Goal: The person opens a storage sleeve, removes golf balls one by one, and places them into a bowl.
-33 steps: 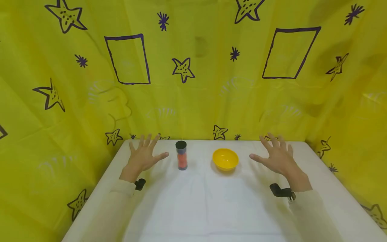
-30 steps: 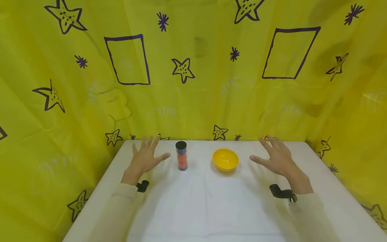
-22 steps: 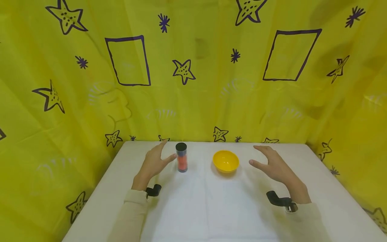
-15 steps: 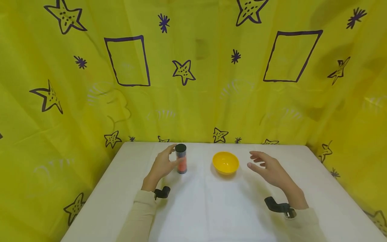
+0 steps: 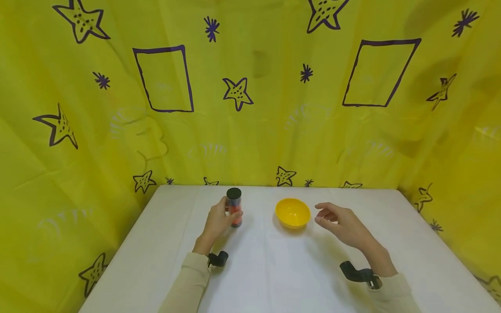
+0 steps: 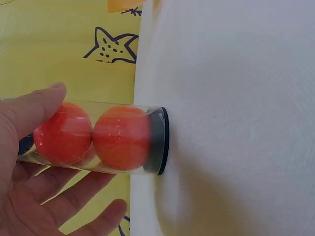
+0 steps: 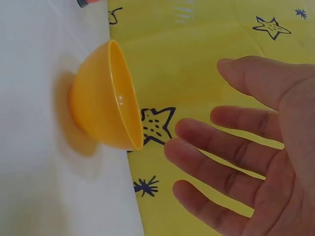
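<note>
Head view: the left hand (image 5: 217, 221), spread flat on the table (image 5: 274, 278) a second ago, now wraps the upright tube (image 5: 234, 207); the right hand (image 5: 339, 221) has come close beside the bowl (image 5: 292, 212), fingers loose.

Left wrist: thumb and fingers clasp the tube (image 6: 98, 138) of orange balls.

Right wrist: the hand (image 7: 256, 147) hangs open just short of the bowl (image 7: 106, 98).

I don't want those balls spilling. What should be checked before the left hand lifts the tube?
1. Left hand grips the tube: ok, thumb and fingers wrap it in the left wrist view.
2. Tube upright on the table: ok.
3. Black cap seated on top: ok, though tightness cannot tell.
4. Yellow bowl upright and empty: ok.
5. Right hand steadying the bowl: not ok, fingers are close beside the rim, not touching.
</note>
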`<state>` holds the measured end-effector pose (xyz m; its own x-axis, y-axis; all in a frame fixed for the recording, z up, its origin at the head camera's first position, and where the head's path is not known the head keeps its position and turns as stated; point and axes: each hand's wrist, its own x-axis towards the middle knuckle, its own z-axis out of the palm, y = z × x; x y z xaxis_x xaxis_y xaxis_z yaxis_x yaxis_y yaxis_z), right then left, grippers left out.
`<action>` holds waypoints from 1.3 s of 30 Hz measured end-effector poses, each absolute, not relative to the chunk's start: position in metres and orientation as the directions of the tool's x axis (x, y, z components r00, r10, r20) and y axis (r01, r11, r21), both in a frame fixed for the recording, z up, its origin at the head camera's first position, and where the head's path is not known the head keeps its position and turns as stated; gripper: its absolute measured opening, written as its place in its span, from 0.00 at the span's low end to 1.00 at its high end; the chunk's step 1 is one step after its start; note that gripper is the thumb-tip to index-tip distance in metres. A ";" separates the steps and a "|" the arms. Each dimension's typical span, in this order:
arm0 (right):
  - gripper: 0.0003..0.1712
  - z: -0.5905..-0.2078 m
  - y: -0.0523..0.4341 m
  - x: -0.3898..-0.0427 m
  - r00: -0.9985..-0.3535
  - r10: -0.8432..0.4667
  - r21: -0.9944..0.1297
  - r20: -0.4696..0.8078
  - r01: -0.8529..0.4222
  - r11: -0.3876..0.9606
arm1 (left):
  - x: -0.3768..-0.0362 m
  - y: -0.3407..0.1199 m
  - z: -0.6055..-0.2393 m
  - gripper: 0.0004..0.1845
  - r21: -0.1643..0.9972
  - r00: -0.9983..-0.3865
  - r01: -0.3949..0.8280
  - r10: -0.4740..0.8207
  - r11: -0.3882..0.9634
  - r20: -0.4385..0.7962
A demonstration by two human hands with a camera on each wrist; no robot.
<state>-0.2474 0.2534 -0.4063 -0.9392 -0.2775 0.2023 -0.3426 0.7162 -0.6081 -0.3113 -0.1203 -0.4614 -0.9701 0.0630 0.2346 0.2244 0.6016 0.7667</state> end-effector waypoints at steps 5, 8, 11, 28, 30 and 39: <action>0.25 -0.405 0.247 -0.246 -0.941 -0.296 -0.605 0.165 -0.334 0.723 | -0.311 -0.120 -0.462 0.27 0.782 -0.982 0.183 0.077 0.596 0.171; 0.24 -0.405 0.242 -0.246 -0.936 -0.315 -0.606 0.159 -0.345 0.717 | -0.310 -0.119 -0.463 0.30 0.785 -0.988 0.154 0.087 0.599 0.127; 0.24 -0.406 0.238 -0.246 -0.925 -0.341 -0.598 0.169 -0.371 0.710 | -0.310 -0.118 -0.464 0.31 0.787 -0.989 0.145 0.097 0.599 0.109; 0.19 -0.416 0.209 -0.243 -0.902 -0.395 -0.649 0.173 -0.406 0.644 | -0.303 -0.106 -0.462 0.29 0.630 -0.940 0.340 0.240 0.698 0.243; 0.19 -0.417 0.206 -0.243 -0.903 -0.393 -0.653 0.173 -0.404 0.641 | -0.302 -0.106 -0.460 0.30 0.613 -0.931 0.363 0.257 0.701 0.258; 0.17 -0.418 0.199 -0.242 -0.910 -0.367 -0.689 0.195 -0.393 0.609 | -0.299 -0.104 -0.449 0.29 0.550 -0.871 0.492 0.372 0.675 0.322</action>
<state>-0.2419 0.1990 -0.4184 -0.9096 -0.3669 0.1952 -0.3934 0.6089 -0.6889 -0.2994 -0.1039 -0.4488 -0.8707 0.3717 0.3221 0.4917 0.6755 0.5496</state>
